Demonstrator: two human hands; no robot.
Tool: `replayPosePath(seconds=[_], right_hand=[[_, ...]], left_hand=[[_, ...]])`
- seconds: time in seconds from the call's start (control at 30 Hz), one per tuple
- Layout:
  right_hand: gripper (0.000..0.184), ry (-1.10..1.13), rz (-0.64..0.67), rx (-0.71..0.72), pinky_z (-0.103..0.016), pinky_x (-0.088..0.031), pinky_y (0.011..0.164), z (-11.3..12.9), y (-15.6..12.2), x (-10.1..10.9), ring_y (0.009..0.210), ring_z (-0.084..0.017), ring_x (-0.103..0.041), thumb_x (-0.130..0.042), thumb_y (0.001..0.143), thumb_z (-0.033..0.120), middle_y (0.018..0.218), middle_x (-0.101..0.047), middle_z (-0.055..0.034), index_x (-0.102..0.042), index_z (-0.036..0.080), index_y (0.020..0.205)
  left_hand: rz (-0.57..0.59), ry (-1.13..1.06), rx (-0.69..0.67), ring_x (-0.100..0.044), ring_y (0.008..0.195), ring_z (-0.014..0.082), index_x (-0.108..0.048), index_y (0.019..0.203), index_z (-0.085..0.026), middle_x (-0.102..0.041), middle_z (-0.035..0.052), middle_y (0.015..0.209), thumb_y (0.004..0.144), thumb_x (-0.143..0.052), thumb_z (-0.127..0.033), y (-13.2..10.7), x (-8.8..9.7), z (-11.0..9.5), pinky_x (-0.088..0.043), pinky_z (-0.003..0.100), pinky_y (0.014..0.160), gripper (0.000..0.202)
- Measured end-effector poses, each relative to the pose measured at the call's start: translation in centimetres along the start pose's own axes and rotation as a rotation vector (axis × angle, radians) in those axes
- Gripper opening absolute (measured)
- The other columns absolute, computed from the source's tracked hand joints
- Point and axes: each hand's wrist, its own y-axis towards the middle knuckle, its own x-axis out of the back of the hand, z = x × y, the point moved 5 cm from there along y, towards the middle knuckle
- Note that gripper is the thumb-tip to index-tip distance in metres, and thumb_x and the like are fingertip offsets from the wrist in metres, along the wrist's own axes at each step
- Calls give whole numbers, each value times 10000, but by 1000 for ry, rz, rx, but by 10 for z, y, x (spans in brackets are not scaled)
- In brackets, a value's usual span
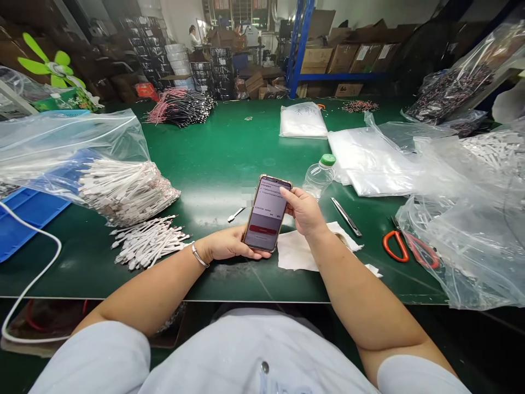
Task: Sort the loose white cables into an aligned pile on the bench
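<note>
Nearest the camera, my bare forearms [348, 290] reach past the near edge of the green surface [213, 153]. My left hand [227, 244] cradles the lower end of a smartphone [266, 213], and my right hand [301, 210] pinches its upper right side, both closed on it. Held above the surface's near middle, its long axis tilts from lower left to upper right, its top pointing toward the far edge.

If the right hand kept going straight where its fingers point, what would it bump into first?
The smartphone. The fingers of the right hand are already touching its edge, so nothing lies between them.
</note>
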Motion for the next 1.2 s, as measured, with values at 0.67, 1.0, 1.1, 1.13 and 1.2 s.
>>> replayPosePath(seconds=[0.67,1.0,1.1,1.13,1.2], right_hand=[[577,-155,388,-83,-334,-545,809,5,-17,-21,961,-204,-676,-776,717,410,1080,-721,-63,-576,212,1221],[569,-171,371,-68,-310,-543,797,3,-16,-23,977,-191,-662,-674,788,557,1127,-698,-61,-570,225,1239],[589,-187,369,-65,-292,-546,776,3,-17,-21,993,-193,-654,-616,807,622,1122,-690,-67,-575,222,1237],[595,-200,372,-65,-295,-549,772,3,-17,-20,1001,-199,-652,-595,816,635,1133,-685,-72,-569,222,1244],[597,-253,395,-89,-316,-559,771,4,-19,-18,1036,-217,-645,-586,830,621,1183,-668,-79,-534,242,1289]], left_hand=[[-49,-151,-17,-699,968,185,-584,1189,-165,-724,96,1045,612,-747,-15,0,3,1,-521,275,870,618],[-47,-151,-42,-691,994,197,-553,1263,-164,-711,124,1075,615,-741,-32,1,8,7,-514,308,910,688],[-41,-145,-26,-685,1015,197,-568,1247,-156,-705,129,1101,615,-737,-41,2,9,9,-509,305,926,664],[-38,-143,-23,-685,1019,199,-576,1238,-151,-704,132,1104,612,-739,-46,2,9,9,-510,302,925,655],[-44,-148,-31,-687,1019,205,-580,1236,-152,-699,139,1126,604,-739,-50,2,9,8,-517,297,913,660]])
